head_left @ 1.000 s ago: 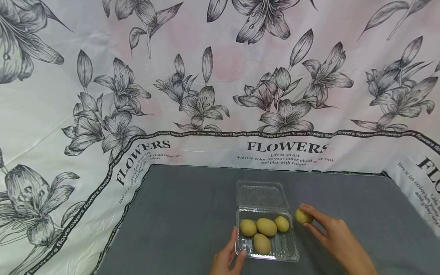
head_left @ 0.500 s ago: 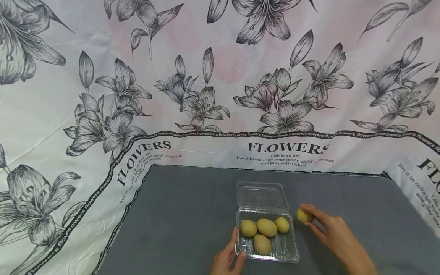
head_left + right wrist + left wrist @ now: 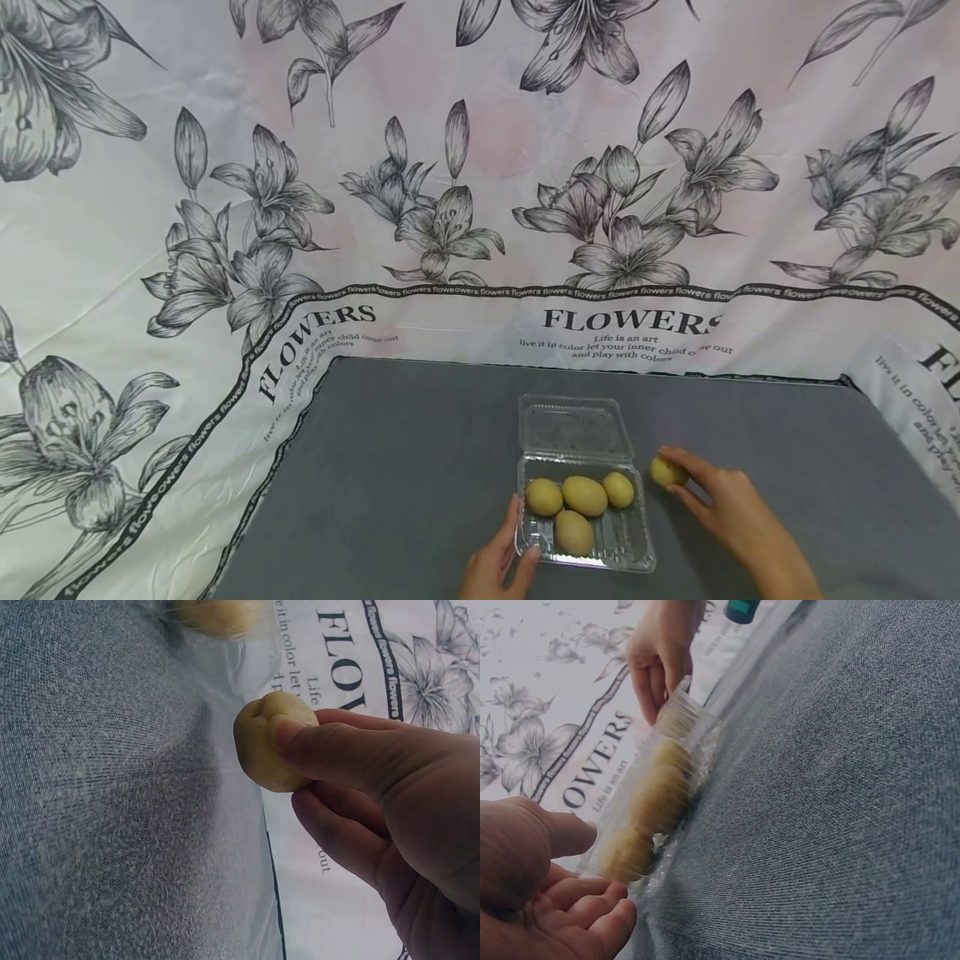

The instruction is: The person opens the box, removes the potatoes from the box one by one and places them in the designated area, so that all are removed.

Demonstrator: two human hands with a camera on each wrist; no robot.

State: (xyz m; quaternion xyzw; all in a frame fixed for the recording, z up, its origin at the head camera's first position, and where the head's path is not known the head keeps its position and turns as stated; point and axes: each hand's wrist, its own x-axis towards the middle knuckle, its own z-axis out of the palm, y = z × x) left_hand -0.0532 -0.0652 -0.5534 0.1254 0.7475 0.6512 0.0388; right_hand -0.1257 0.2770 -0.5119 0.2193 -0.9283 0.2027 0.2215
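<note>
A clear plastic clamshell container (image 3: 626,546) lies on the grey cloth with its lid folded back, holding several yellowish potatoes (image 3: 585,497). My left hand (image 3: 498,558) holds its near left corner, fingers along the left wall and thumb at the front edge. In the left wrist view, the left hand's thumb and fingers (image 3: 592,911) lie around the container's end. Just right of the container, my right hand (image 3: 723,504) pinches a separate potato (image 3: 270,742) between thumb and fingers. The right wrist view shows a crease in this potato, above the cloth.
A grey cloth (image 3: 405,467) covers the table. Behind it hangs a white flower-printed sheet (image 3: 450,325) with black lettering. A dark green object (image 3: 741,609) shows at the top of the left wrist view, too cut off to identify.
Both hands stay nearly still. The potato in my right hand shifts very slightly right along with the whole view; the container's contents look the same.
</note>
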